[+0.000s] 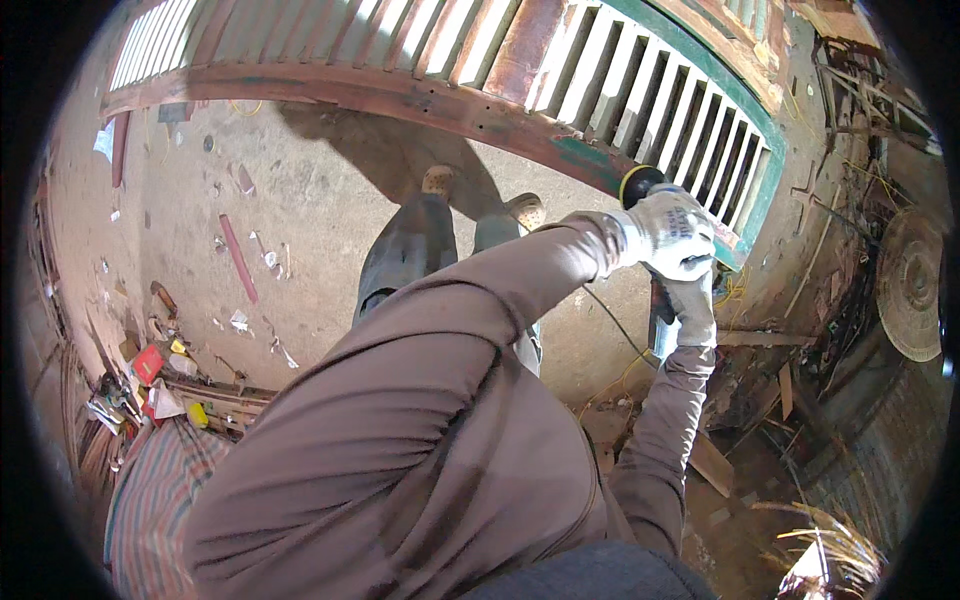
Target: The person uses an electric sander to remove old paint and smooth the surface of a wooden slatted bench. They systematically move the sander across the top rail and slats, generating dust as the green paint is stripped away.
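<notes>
White work gloves cover both my hands. My left hand [672, 234] is closed over the front of a power sander, which looks like an angle grinder with a round, yellow-edged disc head [637, 186]. Just behind it, my right hand [692, 306] wraps round the tool's dark body, mostly hidden by the gloves. The disc meets the lower rail of a slatted wooden shutter [440, 112] near its right corner. Brown-red and green paint shows on the frame, and many slats look pale. A cord [610, 315] trails below the tool.
My feet [525, 210] stand on the dusty concrete floor [300, 190], among paint flakes and a reddish wood strip [238, 258]. A striped cloth [165, 500] and assorted clutter lie lower left. At right are a round woven tray [912, 285] and scrap wood [711, 465].
</notes>
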